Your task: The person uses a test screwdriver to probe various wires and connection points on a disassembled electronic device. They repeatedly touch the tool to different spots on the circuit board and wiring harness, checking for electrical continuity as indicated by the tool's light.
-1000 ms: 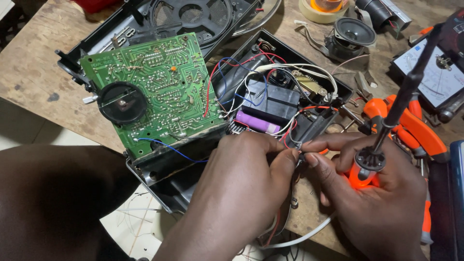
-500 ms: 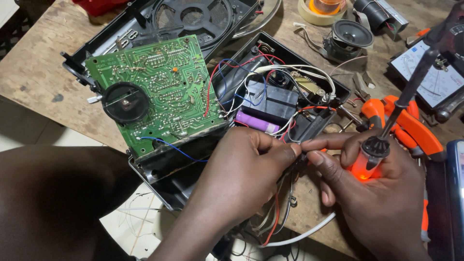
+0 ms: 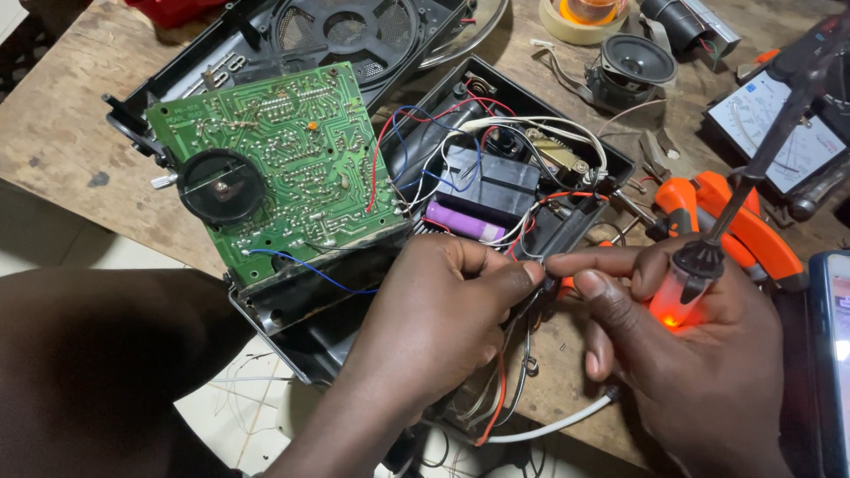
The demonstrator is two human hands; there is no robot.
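Note:
An opened black radio case [image 3: 611, 159] lies on a wooden bench, its green circuit board [image 3: 283, 168] tipped up on the left. A purple cylindrical cell [image 3: 465, 223] and a black block [image 3: 491, 186] sit among red, blue and white wires inside. My left hand [image 3: 438, 314] pinches thin wires near the case's front edge. My right hand [image 3: 682, 354] grips a soldering iron with a glowing orange handle [image 3: 677, 296], its shaft pointing up and to the right. The right forefinger reaches out and touches the left fingertips at the wires.
Orange-handled pliers [image 3: 735, 221] lie right of the case. An analog meter [image 3: 792, 146], a small loose speaker [image 3: 633, 62] and a tape roll [image 3: 584, 18] sit at the back right. A phone edge [image 3: 832, 354] is at far right. The speaker grille panel [image 3: 345, 31] lies behind.
Both hands have shifted slightly, with the right forefinger stretching left to meet the left fingertips. The iron stays in my right hand.

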